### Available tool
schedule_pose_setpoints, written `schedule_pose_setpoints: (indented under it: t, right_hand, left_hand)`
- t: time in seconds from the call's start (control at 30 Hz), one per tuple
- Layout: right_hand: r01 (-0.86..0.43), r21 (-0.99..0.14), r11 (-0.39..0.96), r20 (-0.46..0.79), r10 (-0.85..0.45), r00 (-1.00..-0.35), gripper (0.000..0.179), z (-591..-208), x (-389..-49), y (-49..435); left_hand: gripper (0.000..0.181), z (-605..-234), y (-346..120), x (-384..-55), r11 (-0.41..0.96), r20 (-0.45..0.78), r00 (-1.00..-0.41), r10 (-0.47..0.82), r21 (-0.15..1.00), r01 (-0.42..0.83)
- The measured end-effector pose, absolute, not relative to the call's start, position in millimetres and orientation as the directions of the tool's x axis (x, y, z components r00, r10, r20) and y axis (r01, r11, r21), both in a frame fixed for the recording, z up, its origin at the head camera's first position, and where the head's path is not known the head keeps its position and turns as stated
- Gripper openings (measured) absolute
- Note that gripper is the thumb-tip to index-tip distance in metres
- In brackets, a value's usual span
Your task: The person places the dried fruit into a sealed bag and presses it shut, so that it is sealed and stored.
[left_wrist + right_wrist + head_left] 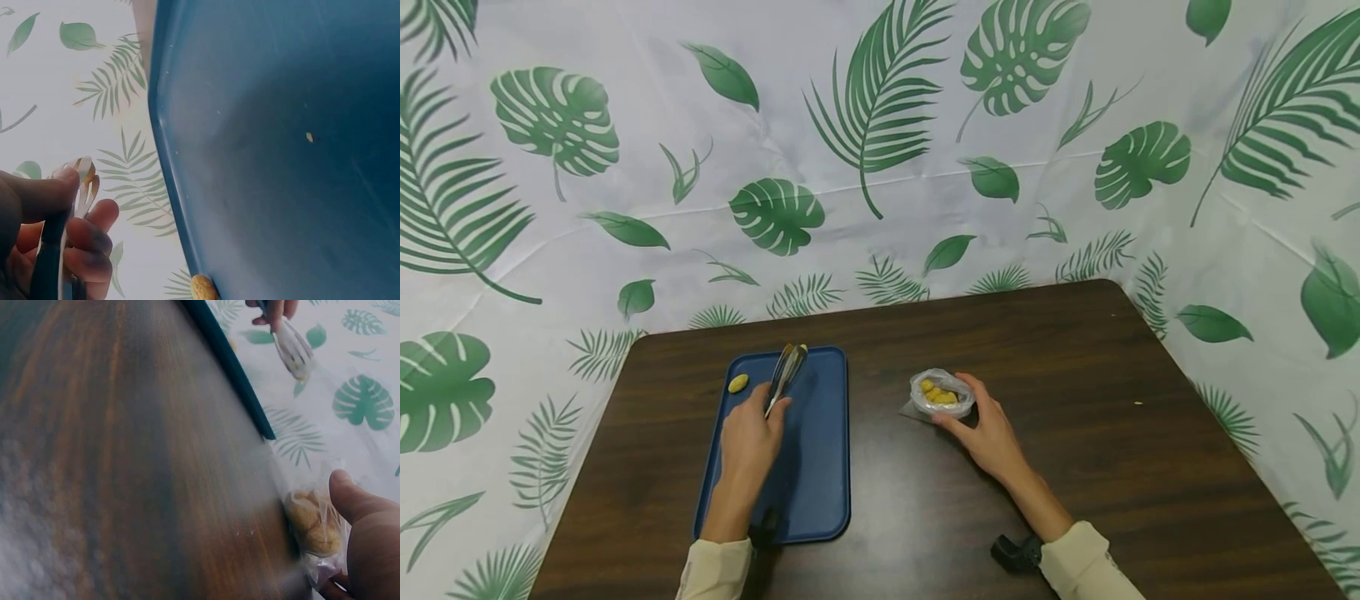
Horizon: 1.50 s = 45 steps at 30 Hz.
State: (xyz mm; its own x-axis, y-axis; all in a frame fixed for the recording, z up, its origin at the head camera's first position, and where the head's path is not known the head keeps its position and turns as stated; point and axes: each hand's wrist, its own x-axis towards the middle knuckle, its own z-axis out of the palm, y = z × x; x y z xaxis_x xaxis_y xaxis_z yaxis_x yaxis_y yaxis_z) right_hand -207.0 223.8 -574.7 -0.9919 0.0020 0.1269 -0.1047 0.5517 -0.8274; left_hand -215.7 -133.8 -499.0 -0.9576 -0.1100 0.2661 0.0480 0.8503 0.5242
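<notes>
My left hand [750, 437] grips a pair of metal tongs [787, 372] with dark handle sides, raised over the blue tray [831, 467]. A speck of yellow shows at the tongs' tips, too small to tell what it is. Near the tray's far left corner lies a yellow-tan oval piece [738, 383], rough-skinned like a peanut in its shell [203, 287]. My right hand [988, 429] holds a clear plastic bag [917, 406] by its right side, thumb and fingers curled round it. Inside the open bag are several similar yellow-tan pieces [312, 525].
The dark wooden table [925, 517] stands against a white leaf-patterned cloth [880, 150]. Small flakes [309, 136] lie on the tray. Toward the table's right side is a tiny pale crumb [1138, 403]. A black wrist device [1018, 554] is by the right sleeve.
</notes>
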Motion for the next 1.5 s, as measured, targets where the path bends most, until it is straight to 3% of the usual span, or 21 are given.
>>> schedule_pose_setpoints:
  t: [0.27, 0.83, 1.5]
  right_hand:
    - [-0.088, -0.818, 0.569, 0.113, 0.009, -0.994, 0.082, -577.2, -203.1, 222.9]
    - [-0.079, -0.813, 0.576, 0.111, 0.021, -0.994, 0.081, -579.6, -198.8, 223.0]
    - [-0.087, -0.821, 0.564, 0.119, 0.021, -0.993, 0.08, -573.8, -203.8, 222.7]
  left_hand:
    - [0.038, -494.5, -136.2, -203.0, 0.829, 0.3, -0.95, -0.086, 0.55, 0.098]
    - [0.043, -497.8, -141.8, -174.3, 0.824, 0.247, -0.963, -0.106, 0.564, 0.054]
    - [0.038, -491.9, -125.1, -179.4, 0.793, 0.341, -0.939, -0.045, 0.583, 0.174]
